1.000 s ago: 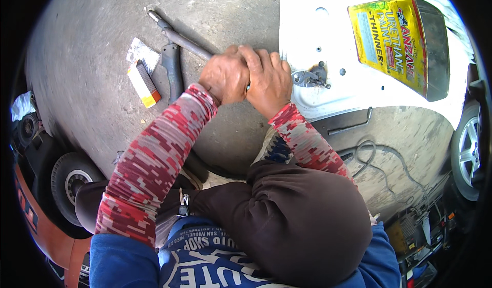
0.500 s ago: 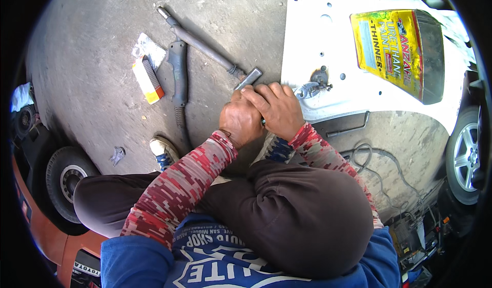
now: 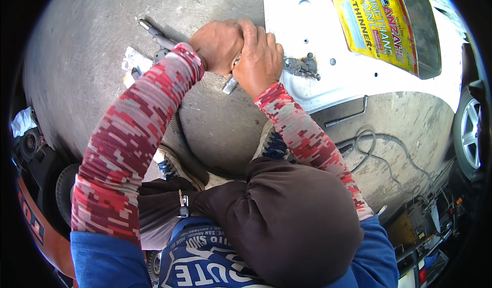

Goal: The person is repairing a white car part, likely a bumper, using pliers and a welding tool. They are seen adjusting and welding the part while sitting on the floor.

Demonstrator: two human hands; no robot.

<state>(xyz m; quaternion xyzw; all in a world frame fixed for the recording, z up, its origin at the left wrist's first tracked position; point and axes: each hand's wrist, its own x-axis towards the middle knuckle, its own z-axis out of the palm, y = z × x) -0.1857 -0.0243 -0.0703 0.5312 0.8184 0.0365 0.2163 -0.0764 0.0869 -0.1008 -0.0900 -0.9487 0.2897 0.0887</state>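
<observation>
My left hand and my right hand are clasped together beside the white metal panel. Both are closed round a metal bar, whose blunt steel end sticks out below them. The rest of the bar is hidden by my fingers. Just right of my right hand, what look like locking pliers sit at a scorched spot on the panel. A welding torch lies on the floor, mostly covered by my left forearm.
A yellow-labelled thinner can lies on the panel. A bent metal rod rests near its edge. Cable loops over the floor at right. A clear plastic bag lies left of my forearm. Wheels stand at the sides.
My clasped hands have moved up and left, my arms stretching farther out. The bar's end now points down toward me instead of up and away. The view has shifted slightly.
</observation>
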